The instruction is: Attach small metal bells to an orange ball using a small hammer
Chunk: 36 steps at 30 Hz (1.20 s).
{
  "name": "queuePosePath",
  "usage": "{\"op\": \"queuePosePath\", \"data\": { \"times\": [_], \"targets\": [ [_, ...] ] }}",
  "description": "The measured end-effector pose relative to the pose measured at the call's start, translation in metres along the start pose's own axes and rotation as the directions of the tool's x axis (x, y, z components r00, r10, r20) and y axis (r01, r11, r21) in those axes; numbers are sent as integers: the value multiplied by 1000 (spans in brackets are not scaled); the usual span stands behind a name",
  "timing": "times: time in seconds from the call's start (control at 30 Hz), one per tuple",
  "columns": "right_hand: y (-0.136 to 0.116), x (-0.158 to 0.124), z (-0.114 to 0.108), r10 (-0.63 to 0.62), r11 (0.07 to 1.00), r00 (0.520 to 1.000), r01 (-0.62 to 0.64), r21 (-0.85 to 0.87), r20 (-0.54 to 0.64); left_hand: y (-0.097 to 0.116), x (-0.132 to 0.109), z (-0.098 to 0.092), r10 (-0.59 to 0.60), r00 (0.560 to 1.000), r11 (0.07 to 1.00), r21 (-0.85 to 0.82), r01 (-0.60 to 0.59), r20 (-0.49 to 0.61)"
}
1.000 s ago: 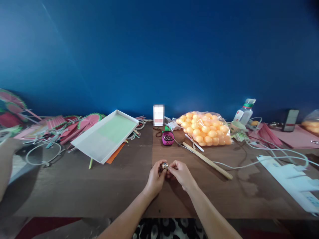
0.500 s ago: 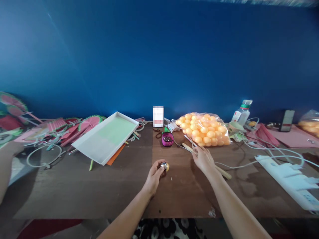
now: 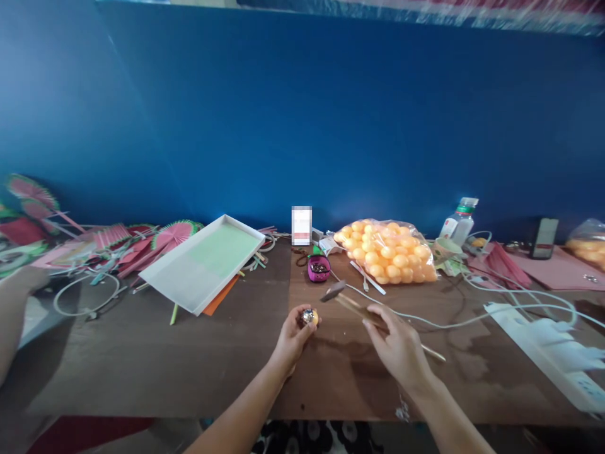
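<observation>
Near the middle of the brown table point(image 3: 189, 372), my left hand point(image 3: 293, 335) pinches a small ball point(image 3: 310, 317), shiny silver on top with yellow at its right side. My right hand point(image 3: 399, 343) is wrapped round the wooden handle of a hammer point(image 3: 352, 304), whose dark head hangs just above and to the right of the ball. The far end of the handle sticks out past my right wrist. Behind the ball sits a small purple basket point(image 3: 319, 269) with small dark metallic bits in it.
A bag of orange balls point(image 3: 390, 251) lies behind my right hand. A white tray point(image 3: 203, 265) rests at the left, beside pink fans point(image 3: 172, 236). White cables and a power strip point(image 3: 543, 353) occupy the right. Another person's arm point(image 3: 12, 315) reaches in at far left.
My right hand has lifted the hammer off the table and brought its head toward the ball. My left hand still holds the ball, which has turned slightly.
</observation>
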State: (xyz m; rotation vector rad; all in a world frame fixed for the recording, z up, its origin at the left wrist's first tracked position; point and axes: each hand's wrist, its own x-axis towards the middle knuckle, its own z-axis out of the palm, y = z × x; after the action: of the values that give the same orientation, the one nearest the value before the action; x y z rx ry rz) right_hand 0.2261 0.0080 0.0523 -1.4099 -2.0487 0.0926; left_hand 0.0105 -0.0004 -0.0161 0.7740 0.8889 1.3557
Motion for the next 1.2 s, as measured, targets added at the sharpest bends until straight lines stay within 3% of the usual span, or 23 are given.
{"op": "queuePosePath", "data": {
  "times": [0.17, 0.3, 0.43, 0.53, 0.7, 0.83, 0.97, 1.1, 1.2],
  "targets": [
    [-16, -7, 2, -142, 989, 984, 146, -35, 105, -1, 1, -1, -12, 1000, 1000, 14, 12, 7],
    [-15, -5, 2, -157, 988, 987, 157, -2, 11, 1, 1, 0, -25, 1000, 999, 36, 24, 16],
    [-17, -2, 0, -171, 984, 979, 175, -24, 115, 1, 1, 0, -12, 1000, 999, 33, 12, 1],
    [-20, -1, -1, -159, 987, 985, 160, -11, 72, 1, 1, -1, -3, 1000, 999, 44, 2, 27],
    [-20, 0, 1, -145, 989, 981, 149, -19, 130, 2, 1, 0, -8, 1000, 997, 72, 8, 0],
    [-16, -2, 3, -97, 995, 995, 96, 30, 33, 2, 1, 0, -10, 1000, 998, 67, 9, 21],
    [-16, -5, 3, -106, 994, 987, 107, -6, 123, 2, 0, 0, -2, 1000, 996, 93, 3, -4],
    [-18, -4, -1, -118, 993, 992, 118, -1, 34, 4, 0, 0, 7, 999, 994, 106, -10, 34],
    [-20, -3, -2, -152, 988, 983, 155, -17, 107, 4, -1, 1, 25, 1000, 993, 111, -26, 10]
  ]
}}
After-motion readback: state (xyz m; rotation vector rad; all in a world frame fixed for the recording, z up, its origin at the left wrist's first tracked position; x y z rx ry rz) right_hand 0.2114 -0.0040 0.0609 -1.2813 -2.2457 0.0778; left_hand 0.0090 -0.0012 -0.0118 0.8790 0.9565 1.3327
